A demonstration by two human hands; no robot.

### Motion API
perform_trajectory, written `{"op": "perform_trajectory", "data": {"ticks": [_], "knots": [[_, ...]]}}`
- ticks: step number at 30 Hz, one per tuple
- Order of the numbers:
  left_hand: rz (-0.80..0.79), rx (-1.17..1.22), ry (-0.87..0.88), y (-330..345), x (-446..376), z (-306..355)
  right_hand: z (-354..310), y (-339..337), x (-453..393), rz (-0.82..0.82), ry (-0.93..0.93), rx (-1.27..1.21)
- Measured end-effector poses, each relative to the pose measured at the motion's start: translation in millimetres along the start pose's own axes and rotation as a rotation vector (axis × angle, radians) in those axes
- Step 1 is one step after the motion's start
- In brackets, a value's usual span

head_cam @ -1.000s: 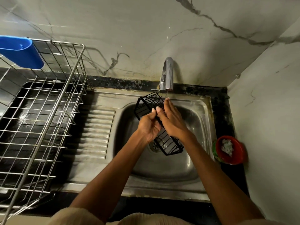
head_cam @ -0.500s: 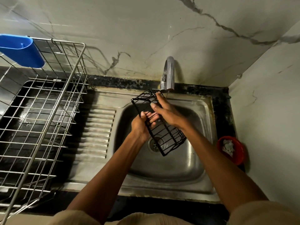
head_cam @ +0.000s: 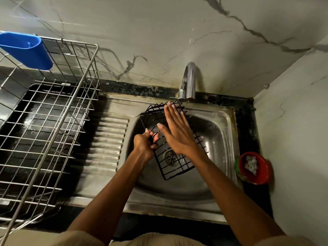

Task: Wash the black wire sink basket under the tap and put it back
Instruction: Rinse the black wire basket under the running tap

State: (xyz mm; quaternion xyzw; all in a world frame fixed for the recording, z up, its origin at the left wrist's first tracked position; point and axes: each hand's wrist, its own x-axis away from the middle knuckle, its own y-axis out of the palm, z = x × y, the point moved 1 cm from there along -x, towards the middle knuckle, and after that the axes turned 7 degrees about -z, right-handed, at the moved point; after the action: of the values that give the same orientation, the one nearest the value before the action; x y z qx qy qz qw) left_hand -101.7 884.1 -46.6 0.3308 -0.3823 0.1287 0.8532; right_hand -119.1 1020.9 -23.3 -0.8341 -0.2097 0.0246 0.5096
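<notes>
Steel sink (head_cam: 221, 132), black counter (head_cam: 248, 110), marble walls (head_cam: 159, 32).

Home kitchen: steel sink (head_cam: 225, 139), tap (head_cam: 189, 80), dish rack (head_cam: 53, 121).

Sink bowl crowded in the middle; open room low and right inside it.

Black wire basket (head_cam: 170, 157) hangs tilted over the drain, reaching from under the tap (head_cam: 189, 82) spout to centre frame; left hand (head_cam: 143, 144) grips its left edge, right hand (head_cam: 175, 128) lies flat across its top, so both forearms bar the lower-centre approach. Sink (head_cam: 223, 139) wall right of the basket is bare, as is the bowl floor toward the bottom of the frame. Ribbed drainboard (head_cam: 110, 139), left of centre, is bare. Wire dish rack (head_cam: 44, 121) fills the left side, blue holder (head_cam: 26, 50) hung at upper left. Red bowl (head_cam: 253, 167) takes the narrow counter (head_cam: 248, 121) strip at right, close against the wall.
</notes>
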Motion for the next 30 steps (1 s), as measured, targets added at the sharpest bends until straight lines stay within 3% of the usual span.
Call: {"op": "perform_trajectory", "data": {"ticks": [2,6,8,12,14,19,21,24,26,28,30], "knots": [[-0.041,-0.06,0.016,-2.3,2.9,3.9,16.2,-9.8,-4.4,0.04,0.021,0.035],[-0.13,-0.257,0.018,9.7,6.2,1.0,40.4,-32.3,-24.8,0.099,0.38,-0.271],[-0.142,-0.296,0.016,17.2,6.1,-2.0,31.9,-34.8,-32.7,0.173,0.434,-0.258],[-0.158,-0.291,0.042,19.3,3.9,3.7,17.6,-37.9,-28.1,0.263,0.189,0.067],[-0.174,-0.359,0.065,14.8,3.2,8.5,22.7,-42.7,-24.6,0.299,0.104,0.079],[-0.211,-0.523,0.118,16.6,8.0,11.8,24.9,-57.3,-32.4,0.161,0.377,-0.177],[-0.195,-0.515,0.144,14.9,6.6,11.4,17.4,-54.2,-31.6,0.189,0.273,-0.165],[-0.179,-0.505,0.176,11.2,3.1,15.0,2.9,-46.9,-24.5,0.218,-0.033,-0.192],[-0.179,-0.513,0.184,10.0,3.5,17.5,5.9,-43.7,-26.2,0.206,-0.104,-0.149],[-0.176,-0.515,0.183,11.6,6.2,19.3,16.5,-45.7,-31.3,0.169,-0.032,-0.18],[-0.162,-0.514,0.175,12.4,7.0,19.0,25.0,-47.0,-34.3,0.142,0.154,-0.239]]}}
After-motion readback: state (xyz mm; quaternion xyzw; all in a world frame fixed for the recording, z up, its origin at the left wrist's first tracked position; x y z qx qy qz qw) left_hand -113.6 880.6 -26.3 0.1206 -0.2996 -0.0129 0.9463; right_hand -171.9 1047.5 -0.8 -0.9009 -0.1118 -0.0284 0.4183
